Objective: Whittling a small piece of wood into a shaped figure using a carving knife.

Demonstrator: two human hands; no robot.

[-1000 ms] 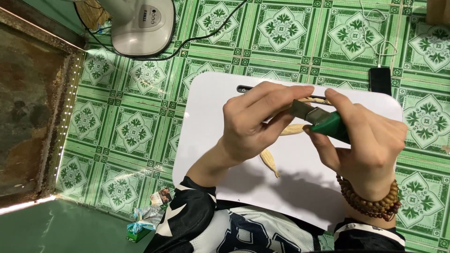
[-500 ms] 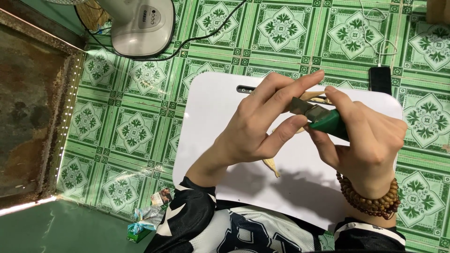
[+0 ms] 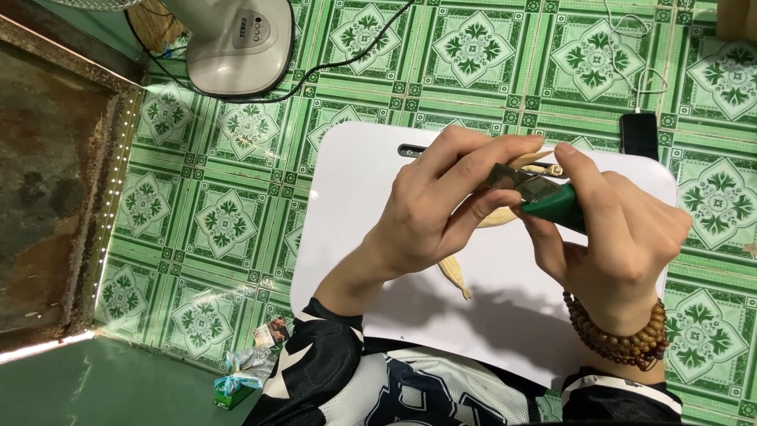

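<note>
Green-handled cutter (image 3: 552,201) held above white board (image 3: 355,237), metal jaws closed toward pale strip (image 3: 530,162) at fingertips. Right hand (image 3: 623,237) wrapped round handle, squeezing. Left hand (image 3: 441,201) pinches strip near jaws, fingers together. Second pale strip (image 3: 456,276) lies on board below hands. Judged step: trimming strip end. Next move calls for steady strip, fingertips clear of jaws. Phone (image 3: 639,134) on tiled floor (image 3: 236,197), well apart.

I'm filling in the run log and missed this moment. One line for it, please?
left hand: pinching pale strip | right hand: gripping green-handled tool | surface: white board | loose strip on board
</note>
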